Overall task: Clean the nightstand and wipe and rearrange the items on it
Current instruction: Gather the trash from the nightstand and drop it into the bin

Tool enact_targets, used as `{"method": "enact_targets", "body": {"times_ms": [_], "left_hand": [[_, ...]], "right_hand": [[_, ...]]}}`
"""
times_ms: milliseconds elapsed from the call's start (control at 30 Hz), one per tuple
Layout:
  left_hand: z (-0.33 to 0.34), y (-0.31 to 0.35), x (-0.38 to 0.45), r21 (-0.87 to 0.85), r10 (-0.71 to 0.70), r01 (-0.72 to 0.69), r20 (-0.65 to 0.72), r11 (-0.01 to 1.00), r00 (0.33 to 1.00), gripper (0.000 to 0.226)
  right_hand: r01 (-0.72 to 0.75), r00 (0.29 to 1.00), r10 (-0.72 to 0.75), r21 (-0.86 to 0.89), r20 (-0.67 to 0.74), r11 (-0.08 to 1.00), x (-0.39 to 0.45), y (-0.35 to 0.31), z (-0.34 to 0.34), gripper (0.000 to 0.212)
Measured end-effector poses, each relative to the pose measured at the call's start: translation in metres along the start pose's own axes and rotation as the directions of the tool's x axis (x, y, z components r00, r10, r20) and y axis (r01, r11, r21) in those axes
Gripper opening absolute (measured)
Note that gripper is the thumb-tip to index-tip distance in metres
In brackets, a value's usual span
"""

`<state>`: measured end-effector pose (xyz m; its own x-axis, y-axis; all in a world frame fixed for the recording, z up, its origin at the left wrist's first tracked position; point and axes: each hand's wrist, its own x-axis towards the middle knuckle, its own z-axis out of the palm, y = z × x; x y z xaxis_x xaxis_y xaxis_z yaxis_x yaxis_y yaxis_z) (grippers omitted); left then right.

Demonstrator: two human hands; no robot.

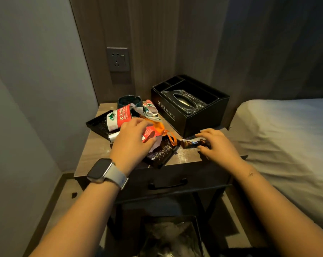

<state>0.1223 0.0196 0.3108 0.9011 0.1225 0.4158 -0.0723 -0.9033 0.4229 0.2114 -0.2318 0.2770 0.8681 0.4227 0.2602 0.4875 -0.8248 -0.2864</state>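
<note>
A wood-grain nightstand worktop (94, 151), dusted with white specks, is set in a corner between a grey wall and a bed (286, 130); a wall socket (118, 59) is mounted above it. A black leather tissue box (192, 110), marked "HOTEL", is placed at the back right. On a black tray (97, 122), crushed bottles (118, 117) labelled "NONGFU SPRING" are piled. A red and orange wrapper (151, 133) is grasped by the left hand (133, 140); a dark wrapper (192, 142) is pinched by the right hand (218, 143).

Dim, warm light; bed (286, 127) brightest, right. Corners dark, wide-angle bending at edges, soft focus, slight noise.
</note>
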Motion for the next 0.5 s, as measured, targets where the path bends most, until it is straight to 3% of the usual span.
{"method": "enact_targets", "body": {"times_ms": [100,267,400,500], "left_hand": [[0.008,-0.005,0.005,0.062,-0.014,0.016,-0.024,0.998,1.000,0.030],[0.016,-0.011,0.004,-0.028,-0.010,0.008,-0.050,1.000,0.999,0.017],[0.017,-0.015,-0.001,-0.115,-0.086,0.073,-0.117,0.991,0.989,0.016],[0.009,-0.014,-0.006,-0.208,-0.070,0.029,-0.192,0.978,0.979,0.018]], "right_hand": [[0.034,0.999,-0.035,-0.104,-0.010,0.994,0.005,0.006,0.006,0.034],[0.024,0.997,-0.033,-0.117,-0.075,0.993,-0.003,0.004,0.001,0.026],[-0.014,0.989,0.024,0.071,-0.146,0.997,-0.019,0.000,-0.010,0.025],[-0.069,0.978,0.121,0.282,-0.172,0.957,-0.034,-0.006,-0.018,0.022]]}}
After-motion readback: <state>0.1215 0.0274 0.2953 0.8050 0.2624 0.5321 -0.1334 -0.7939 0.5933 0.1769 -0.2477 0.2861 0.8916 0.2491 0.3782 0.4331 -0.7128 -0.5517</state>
